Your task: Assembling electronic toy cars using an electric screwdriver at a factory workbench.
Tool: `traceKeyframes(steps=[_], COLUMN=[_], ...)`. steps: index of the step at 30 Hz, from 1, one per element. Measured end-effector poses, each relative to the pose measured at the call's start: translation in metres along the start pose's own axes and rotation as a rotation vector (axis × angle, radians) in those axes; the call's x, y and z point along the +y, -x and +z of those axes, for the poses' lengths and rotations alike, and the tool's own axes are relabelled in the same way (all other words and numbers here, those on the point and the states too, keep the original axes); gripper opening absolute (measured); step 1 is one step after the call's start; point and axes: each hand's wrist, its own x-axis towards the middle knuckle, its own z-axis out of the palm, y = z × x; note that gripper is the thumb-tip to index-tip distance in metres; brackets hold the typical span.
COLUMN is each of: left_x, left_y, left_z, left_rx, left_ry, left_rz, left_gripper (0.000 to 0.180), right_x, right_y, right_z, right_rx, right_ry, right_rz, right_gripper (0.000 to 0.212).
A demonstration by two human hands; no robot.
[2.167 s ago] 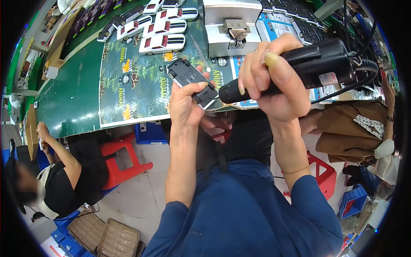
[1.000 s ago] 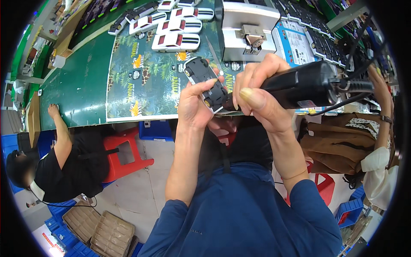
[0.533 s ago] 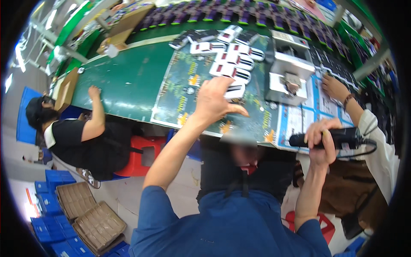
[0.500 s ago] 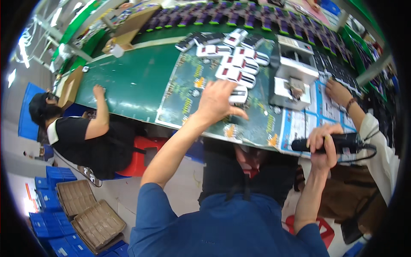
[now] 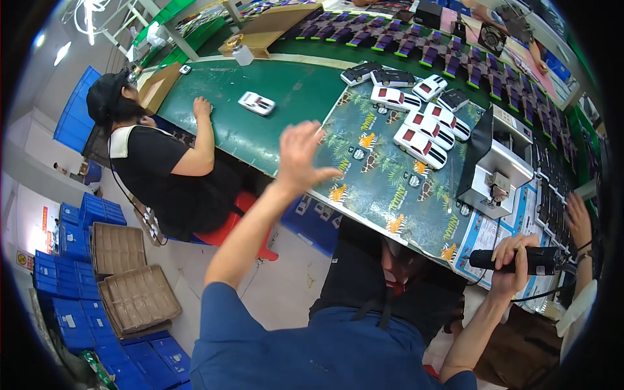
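Note:
My left hand point(image 5: 300, 156) hovers over the near edge of the table, fingers spread and holding nothing. Beyond it, a single white toy car point(image 5: 257, 103) lies on the green tabletop, apart from the others. Several more white toy cars point(image 5: 422, 146) with black stripes sit close together on a patterned mat point(image 5: 383, 185). Black toy cars point(image 5: 393, 78) lie at the back of that group. At the right, my right hand point(image 5: 510, 261) is wrapped round a black corded electric screwdriver point(image 5: 546, 260), held roughly level above the table's front edge.
A white and black bench machine point(image 5: 497, 172) stands right of the cars. Purple parts point(image 5: 383, 40) line the back of the table. A co-worker in black point(image 5: 156, 153) sits at the left; another person's hand point(image 5: 577, 220) is at the far right. Blue bins point(image 5: 75, 322) are stacked lower left.
My left hand has swung left, away from the grouped cars, and is empty. A white toy car now lies on the green tabletop. My view has turned left; the right hand keeps its grip.

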Motion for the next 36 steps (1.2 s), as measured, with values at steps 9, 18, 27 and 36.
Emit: traceKeyframes(steps=[9,18,27,36], left_x=[0.269,0.455,0.437,0.462], left_y=[-0.018,-0.148,-0.221,-0.128], left_z=[0.057,0.236,0.284,0.217], left_rx=[-0.024,-0.284,-0.699,-0.403], left_ry=[0.987,1.086,0.986,1.411], left_rz=[-0.080,-0.521,-0.660,-0.487], left_gripper=[0.027,0.051,0.040,0.040], right_x=[-0.046,-0.112,-0.124,-0.114], right_y=[0.017,0.050,0.047,0.054], right_z=[-0.016,-0.085,-0.126,-0.127], right_rx=[0.059,0.195,0.253,0.281], right_ry=[0.073,0.134,0.230,0.092], right_rz=[0.098,0.094,0.043,-0.095], right_gripper=[0.018,0.025,0.022,0.020])
